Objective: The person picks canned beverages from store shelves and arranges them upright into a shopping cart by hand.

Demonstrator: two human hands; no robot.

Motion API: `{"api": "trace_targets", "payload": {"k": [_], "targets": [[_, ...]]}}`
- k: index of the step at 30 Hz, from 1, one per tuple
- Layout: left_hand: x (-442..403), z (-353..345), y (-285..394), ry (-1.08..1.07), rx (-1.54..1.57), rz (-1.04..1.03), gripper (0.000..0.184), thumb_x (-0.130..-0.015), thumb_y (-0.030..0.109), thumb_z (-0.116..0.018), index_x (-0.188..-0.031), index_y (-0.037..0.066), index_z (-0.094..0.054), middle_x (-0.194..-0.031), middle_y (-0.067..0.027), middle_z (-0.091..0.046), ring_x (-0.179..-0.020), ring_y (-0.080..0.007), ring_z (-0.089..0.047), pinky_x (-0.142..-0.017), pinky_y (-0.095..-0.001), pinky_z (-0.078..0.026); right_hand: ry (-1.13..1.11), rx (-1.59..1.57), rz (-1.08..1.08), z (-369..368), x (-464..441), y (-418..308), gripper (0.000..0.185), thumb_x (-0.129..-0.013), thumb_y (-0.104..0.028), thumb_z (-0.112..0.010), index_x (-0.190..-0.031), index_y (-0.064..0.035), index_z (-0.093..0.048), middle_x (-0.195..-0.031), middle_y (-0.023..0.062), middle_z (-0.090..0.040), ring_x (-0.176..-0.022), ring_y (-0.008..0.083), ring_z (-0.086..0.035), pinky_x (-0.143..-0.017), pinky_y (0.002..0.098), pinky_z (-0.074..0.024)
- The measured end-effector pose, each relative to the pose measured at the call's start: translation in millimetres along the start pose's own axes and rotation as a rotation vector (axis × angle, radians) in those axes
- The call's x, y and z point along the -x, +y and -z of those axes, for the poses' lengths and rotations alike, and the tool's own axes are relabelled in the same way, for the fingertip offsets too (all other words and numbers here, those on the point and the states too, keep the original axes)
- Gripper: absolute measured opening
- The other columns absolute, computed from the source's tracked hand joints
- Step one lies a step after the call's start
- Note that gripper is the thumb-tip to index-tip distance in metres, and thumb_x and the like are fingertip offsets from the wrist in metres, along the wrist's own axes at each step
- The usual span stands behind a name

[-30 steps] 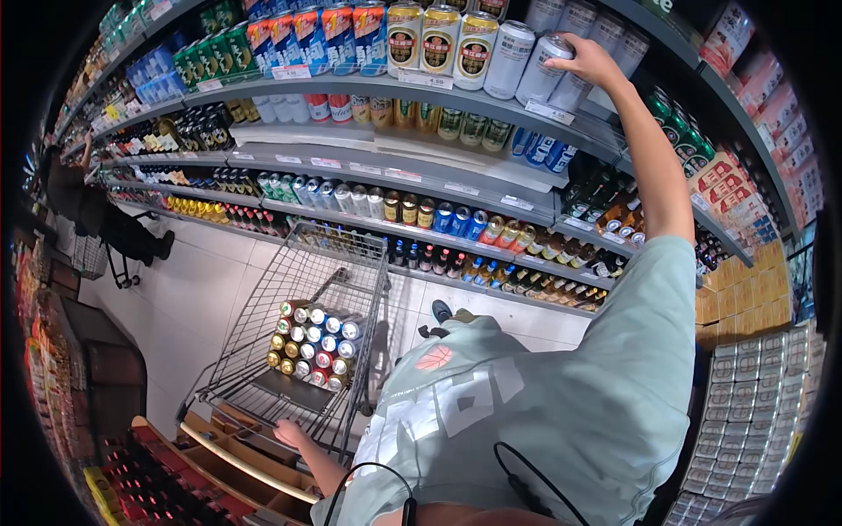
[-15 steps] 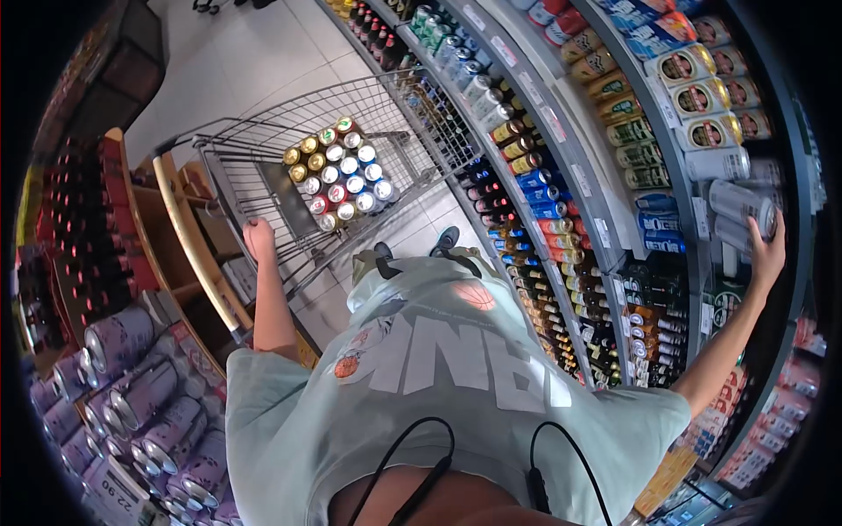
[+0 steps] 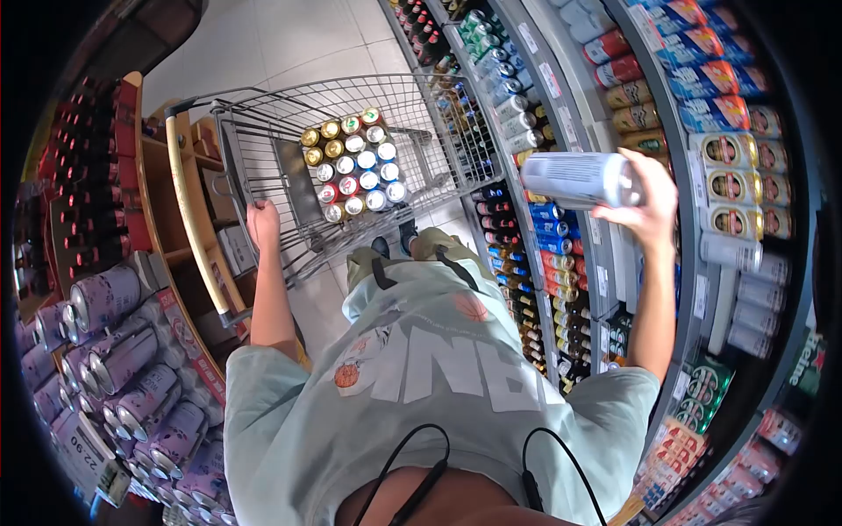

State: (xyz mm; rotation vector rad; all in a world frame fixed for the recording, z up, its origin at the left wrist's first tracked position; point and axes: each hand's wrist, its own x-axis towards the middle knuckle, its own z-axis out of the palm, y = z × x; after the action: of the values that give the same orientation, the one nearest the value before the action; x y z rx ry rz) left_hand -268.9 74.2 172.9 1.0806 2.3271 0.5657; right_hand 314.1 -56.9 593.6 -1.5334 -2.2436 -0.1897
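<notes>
Right of centre in the frame, the right hand (image 3: 647, 197) has its fingers clamped on the right end of a large silver can (image 3: 570, 178), which lies nearly level in the picture before the shelves (image 3: 602, 282). Similar silver cans (image 3: 756, 294) fill part of the far right. Left of centre, the left hand (image 3: 262, 225) has its fingers curled round the rear bar of a wire shopping cart (image 3: 298, 184). At upper centre, a block of mixed cans (image 3: 346, 164) sits in the cart

Pale green short-sleeved T-shirt (image 3: 421, 438), lower centre of frame. Big pale block lettering (image 3: 447, 381), orange basketball prints (image 3: 346, 375) (I count two). Black cord (image 3: 570, 456), strands at neckline. Olive trousers (image 3: 445, 242), dark straps (image 3: 383, 273) near hem, dark shoes (image 3: 408, 237).
</notes>
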Motion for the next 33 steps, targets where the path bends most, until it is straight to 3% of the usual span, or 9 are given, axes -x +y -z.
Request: {"api": "trace_targets", "payload": {"k": [6, 9, 13, 16, 18, 23, 25, 32, 33], "targets": [[14.2, 12.9, 14.8, -0.012, 0.001, 0.056, 0.03, -0.086, 0.028, -0.059, -0.104, 0.004, -0.065, -0.101, -0.0208, -0.07, -0.099, -0.0405, -0.066, -0.088, -0.0477, -0.051, -0.112, -0.201, 0.084, -227.6, -81.7, 39.8, 0.081, -0.056, -0.058, -0.089, -0.116, -0.0077, -0.07, -0.09, 0.0074, -0.069, -0.083, 0.0269, -0.065, -0.078, 0.0382, -0.0504], [19.2, 13.0, 12.7, -0.029, -0.005, 0.154, 0.028, -0.087, 0.027, -0.062, -0.105, 0.006, -0.064, -0.1, -0.0168, -0.072, -0.097, -0.0354, -0.069, -0.086, -0.044, -0.052, -0.169, -0.252, 0.138, -353.9, -99.5, 74.2, 0.079, -0.058, -0.054, -0.089, -0.118, -0.0077, -0.069, -0.092, 0.0076, -0.069, -0.082, 0.0276, -0.064, -0.077, 0.0391, -0.0498], [33.9, 15.9, 24.5, 0.081, -0.021, 0.088, 0.026, -0.088, 0.02, -0.064, -0.109, 0.006, -0.063, -0.099, -0.0136, -0.074, -0.09, -0.031, -0.071, -0.083, -0.04, -0.053, -0.277, -0.223, 0.2, -498.3, -112.9, 107.9, 0.08, -0.057, -0.05, -0.089, -0.122, -0.0084, -0.067, -0.099, 0.0076, -0.071, -0.086, 0.0265, -0.064, -0.08, 0.0384, -0.0497], [38.0, 18.9, 36.6, 0.055, 0.004, 0.13, 0.024, -0.088, 0.015, -0.063, -0.11, 0.005, -0.062, -0.089, -0.009, -0.073, -0.071, -0.0194, -0.067, -0.072, -0.0346, -0.053, -0.353, -0.174, 0.201, -573.5, -112.1, 125.0, 0.077, -0.057, -0.046, -0.09, -0.121, -0.0106, -0.066, -0.104, 0.0047, -0.072, -0.089, 0.0231, -0.064, -0.08, 0.0372, -0.0486], [38.4, 18.0, 44.7, 0.081, -0.002, 0.113, 0.021, -0.088, 0.013, -0.063, -0.108, 0.007, -0.062, -0.078, -0.0053, -0.07, -0.065, -0.014, -0.065, -0.065, -0.0314, -0.051, -0.351, -0.162, 0.198, -611.3, -112.8, 132.6, 0.075, -0.058, -0.046, -0.09, -0.12, -0.0115, -0.065, -0.104, 0.0034, -0.072, -0.088, 0.022, -0.063, -0.081, 0.0369, -0.0478], [40.3, 15.6, 50.1, 0.083, 0.097, 0.142, 0.024, -0.09, 0.009, -0.064, -0.112, 0.001, -0.058, -0.101, -0.005, -0.073, -0.072, -0.0098, -0.064, -0.064, -0.0279, -0.052, -0.332, -0.121, 0.231, -667.1, -102.4, 145.3, 0.077, -0.062, -0.046, -0.089, -0.127, -0.0122, -0.064, -0.11, 0.0035, -0.071, -0.09, 0.0219, -0.063, -0.078, 0.0351, -0.0463], [39.7, 19.0, 48.3, 0.015, 0.027, 0.175, 0.03, -0.093, 0.006, -0.061, -0.121, -0.002, -0.053, -0.109, -0.0086, -0.07, -0.081, -0.0122, -0.066, -0.077, -0.0273, -0.056, -0.297, -0.134, 0.245, -675.6, -100.0, 144.6, 0.076, -0.063, -0.045, -0.089, -0.127, -0.0129, -0.063, -0.112, 0.0031, -0.071, -0.092, 0.0214, -0.063, -0.079, 0.0349, -0.046], [39.7, 18.9, 52.9, 0.015, -0.021, 0.153, 0.028, -0.094, 0.008, -0.061, -0.119, -0.002, -0.054, -0.11, -0.0086, -0.071, -0.081, -0.0121, -0.066, -0.075, -0.0278, -0.054, -0.37, -0.085, 0.256, -679.0, -82.0, 147.2, 0.076, -0.066, -0.042, -0.086, -0.133, -0.0172, -0.059, -0.122, 0.0029, -0.062, -0.107, 0.0209, -0.058, -0.092, 0.0355, -0.0432], [40.5, 17.2, 54.5, 0.048, 0.012, 0.152, 0.024, -0.092, 0.008, -0.062, -0.113, -0.001, -0.057, -0.104, -0.007, -0.072, -0.075, -0.0115, -0.063, -0.072, -0.0282, -0.052, -0.363, -0.084, 0.254, -677.4, -83.4, 146.2, 0.076, -0.066, -0.042, -0.086, -0.133, -0.0172, -0.059, -0.122, 0.0029, -0.062, -0.107, 0.0209, -0.058, -0.092, 0.0355, -0.0432]]}}
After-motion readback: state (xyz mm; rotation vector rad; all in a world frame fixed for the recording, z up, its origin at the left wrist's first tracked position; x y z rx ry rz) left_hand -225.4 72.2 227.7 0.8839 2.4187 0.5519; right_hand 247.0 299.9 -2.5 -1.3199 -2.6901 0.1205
